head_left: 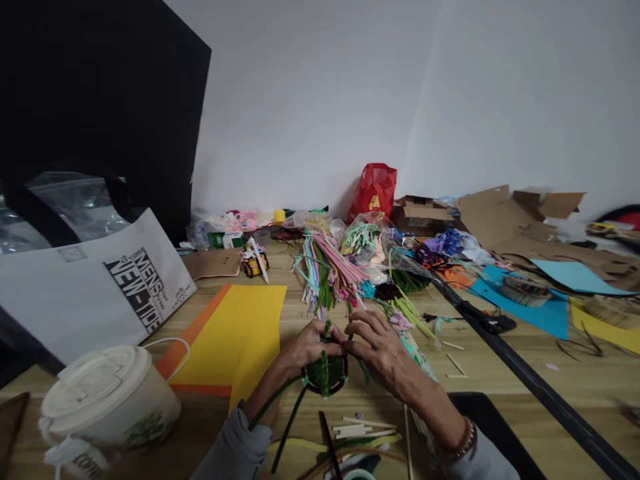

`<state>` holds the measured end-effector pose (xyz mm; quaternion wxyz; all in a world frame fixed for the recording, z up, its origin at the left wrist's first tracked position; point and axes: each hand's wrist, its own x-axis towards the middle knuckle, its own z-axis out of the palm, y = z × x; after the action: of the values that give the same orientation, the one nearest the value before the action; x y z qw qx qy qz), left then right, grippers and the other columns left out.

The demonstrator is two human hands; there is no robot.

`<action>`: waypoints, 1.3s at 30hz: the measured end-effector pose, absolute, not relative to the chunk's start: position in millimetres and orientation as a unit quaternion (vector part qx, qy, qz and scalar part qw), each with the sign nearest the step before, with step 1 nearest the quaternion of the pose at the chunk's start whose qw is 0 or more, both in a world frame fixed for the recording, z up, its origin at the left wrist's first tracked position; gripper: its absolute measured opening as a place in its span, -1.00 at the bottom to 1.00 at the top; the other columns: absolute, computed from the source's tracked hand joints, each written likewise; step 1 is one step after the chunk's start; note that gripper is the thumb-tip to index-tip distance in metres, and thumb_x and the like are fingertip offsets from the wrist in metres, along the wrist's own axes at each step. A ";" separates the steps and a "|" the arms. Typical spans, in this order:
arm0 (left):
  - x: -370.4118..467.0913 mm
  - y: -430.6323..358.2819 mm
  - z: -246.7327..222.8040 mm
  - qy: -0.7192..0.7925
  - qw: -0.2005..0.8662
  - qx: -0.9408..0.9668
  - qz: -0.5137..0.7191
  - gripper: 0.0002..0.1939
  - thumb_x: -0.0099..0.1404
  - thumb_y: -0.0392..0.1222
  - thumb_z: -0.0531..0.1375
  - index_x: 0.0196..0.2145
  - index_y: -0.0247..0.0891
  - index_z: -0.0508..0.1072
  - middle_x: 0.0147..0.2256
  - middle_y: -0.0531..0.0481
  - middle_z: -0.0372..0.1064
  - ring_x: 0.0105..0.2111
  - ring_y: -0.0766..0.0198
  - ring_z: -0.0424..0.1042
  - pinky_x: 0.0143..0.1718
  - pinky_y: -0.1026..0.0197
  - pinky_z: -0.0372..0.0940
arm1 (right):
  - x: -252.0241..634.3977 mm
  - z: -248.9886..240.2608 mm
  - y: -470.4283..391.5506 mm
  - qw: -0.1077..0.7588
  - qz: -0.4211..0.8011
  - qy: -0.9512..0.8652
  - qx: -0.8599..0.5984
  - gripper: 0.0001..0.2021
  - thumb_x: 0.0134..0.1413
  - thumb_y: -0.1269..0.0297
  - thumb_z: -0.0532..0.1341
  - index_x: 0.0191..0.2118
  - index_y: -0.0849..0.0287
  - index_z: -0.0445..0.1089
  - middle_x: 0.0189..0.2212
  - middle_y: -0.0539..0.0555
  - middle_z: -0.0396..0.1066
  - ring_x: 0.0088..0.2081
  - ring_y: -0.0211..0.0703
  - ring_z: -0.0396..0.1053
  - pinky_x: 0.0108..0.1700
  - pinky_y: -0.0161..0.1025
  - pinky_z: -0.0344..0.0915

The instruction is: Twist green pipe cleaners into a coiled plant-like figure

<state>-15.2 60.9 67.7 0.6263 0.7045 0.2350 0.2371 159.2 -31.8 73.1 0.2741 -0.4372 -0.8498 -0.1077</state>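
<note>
A small round piece wound from green pipe cleaners (325, 375), with a dark ring round it, is between my hands above the table. Fingers of my left hand (316, 348) are closed on its upper left side. My right hand (376, 348) pinches at its upper right, where a green pipe cleaner strand (364, 368) hangs down; the fingertips are partly hidden. Two long green stems (289, 430) trail from the piece toward my left sleeve. Bundles of pink, green and pale pipe cleaners (333, 270) lie just beyond my hands.
Yellow card sheets (245, 333) lie left, near a white lidded cup (107, 400) and a white paper bag (100, 287). Short wooden sticks (365, 428) lie in front. A black strip (525, 363) crosses the right. A red bag (373, 190) and cardboard (495, 217) stand behind.
</note>
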 end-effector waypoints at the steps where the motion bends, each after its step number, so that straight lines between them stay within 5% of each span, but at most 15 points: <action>1: -15.3 61.9 66.9 0.233 0.624 0.709 0.233 -0.78 -0.11 -0.16 0.35 -0.50 -0.31 0.46 -0.47 0.04 0.34 -0.37 0.27 0.31 -0.29 0.27 0.18 | 158.4 73.2 -31.6 0.271 -0.105 -0.852 -0.435 -0.79 0.23 0.41 0.08 -0.08 0.11 0.38 -0.15 0.10 0.37 0.08 -0.01 0.14 0.11 0.09 0.10; 11: -15.6 70.4 52.9 0.200 0.567 0.770 0.213 -0.80 0.00 -0.15 0.30 -0.46 -0.28 0.38 -0.46 0.06 0.30 -0.40 0.30 0.27 -0.33 0.29 0.16 | 153.8 78.9 -33.5 0.238 -0.105 -0.856 -0.446 -0.81 0.25 0.43 0.04 -0.30 0.13 0.38 -0.33 0.09 0.36 -0.27 -0.12 0.21 -0.20 -0.12 0.14; 24: -5.9 56.3 58.8 0.282 0.421 0.825 0.251 -0.89 0.00 -0.37 0.18 -0.44 -0.29 0.35 -0.48 0.08 0.32 -0.41 0.30 0.29 -0.40 0.32 0.14 | 156.2 59.5 -32.1 0.230 -0.102 -0.820 -0.515 -0.79 0.21 0.49 0.03 -0.13 0.16 0.33 -0.39 0.06 0.33 -0.39 -0.16 0.25 -0.38 -0.25 0.09; 29: 0.3 41.7 65.9 0.279 0.361 0.824 0.336 -0.92 0.09 -0.38 0.14 -0.43 -0.26 0.34 -0.45 0.06 0.34 -0.40 0.30 0.33 -0.38 0.31 0.17 | 152.2 57.9 -33.1 0.373 0.012 -0.742 -0.557 -0.84 0.16 0.47 0.02 -0.36 0.17 0.31 -0.44 0.04 0.30 -0.46 -0.23 0.26 -0.43 -0.31 0.11; 39: 6.7 26.3 59.4 0.195 0.128 0.857 0.459 -0.88 0.29 -0.36 0.04 -0.38 -0.26 0.33 -0.31 -0.08 0.37 -0.26 0.22 0.38 -0.21 0.18 0.27 | 140.4 56.9 -30.1 0.598 0.324 -0.515 -0.522 -0.63 0.00 -0.05 0.22 -0.52 0.19 0.27 -0.66 -0.07 0.23 -0.61 -0.28 0.17 -0.57 -0.34 0.12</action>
<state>6.7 26.3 59.4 0.1284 0.8572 0.1949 0.4591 140.4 -30.1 56.9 0.5981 -0.5221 -0.5146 0.3239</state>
